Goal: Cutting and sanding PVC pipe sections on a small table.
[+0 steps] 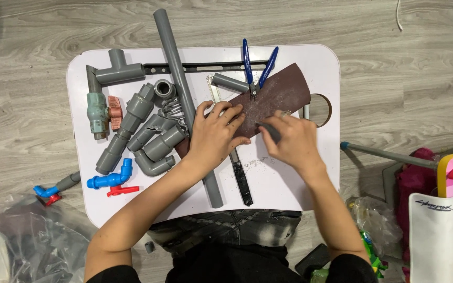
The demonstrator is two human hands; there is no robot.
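A brown sheet of sandpaper lies across the middle of a small white table. My left hand presses flat on the sheet's left end, fingers spread. My right hand grips a short dark grey pipe piece and holds its end against the sandpaper. A long grey pipe runs diagonally under my left wrist. Blue-handled cutters rest at the sandpaper's upper edge.
Several grey pipe fittings, a green valve with a red handle and a blue tap fill the table's left side. A metal ruler lies along the far edge. Another blue tap and plastic bags sit on the wooden floor.
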